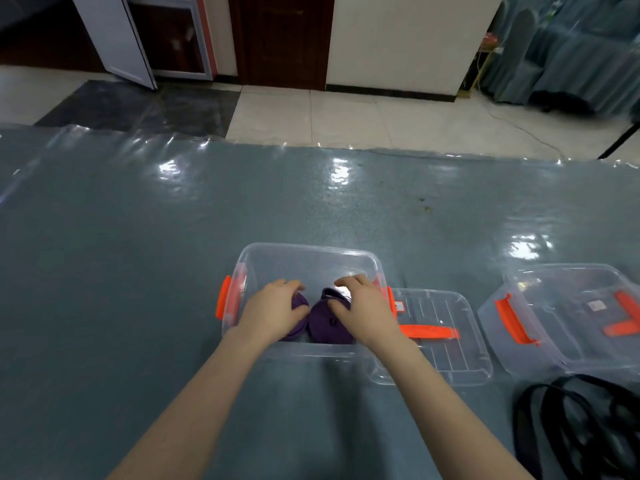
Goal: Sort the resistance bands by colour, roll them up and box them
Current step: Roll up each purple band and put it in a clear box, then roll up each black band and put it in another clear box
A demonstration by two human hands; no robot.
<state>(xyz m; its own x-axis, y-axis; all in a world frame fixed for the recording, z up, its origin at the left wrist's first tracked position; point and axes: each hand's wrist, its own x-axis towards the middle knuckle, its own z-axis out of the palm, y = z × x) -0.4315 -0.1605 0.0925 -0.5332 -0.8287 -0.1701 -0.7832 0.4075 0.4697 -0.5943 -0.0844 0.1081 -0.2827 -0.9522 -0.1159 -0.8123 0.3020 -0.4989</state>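
Purple rolls [327, 325] sit side by side in the clear box [311, 258] at the centre of the table [138, 254], and both hands are down inside with them. The left hand [275, 311] lies over the roll at nine o'clock, fingers curled across its top and thumb hooked round its near edge, so it grips that roll. The right hand [363, 311] covers the roll at three o'clock, fingers bent over the far side and thumb pressed on the coil; it looks like a grip too, though the palm hides most of the contact. The two rolls touch in the middle of the box, lying against its near wall. An orange latch [223, 301] shows on the box's nine o'clock end.

At three o'clock from the box, touching its corner, lies a clear lid [446, 344] flat on the table, an orange handle [429, 331] across it. Farther toward three o'clock stands a second box [568, 320], closed under its lid, with orange latches. At four o'clock, near the table's edge, black bands [581, 427] lie in a loose, unrolled tangle. The table wears a glossy plastic sheet that throws back the ceiling lights.
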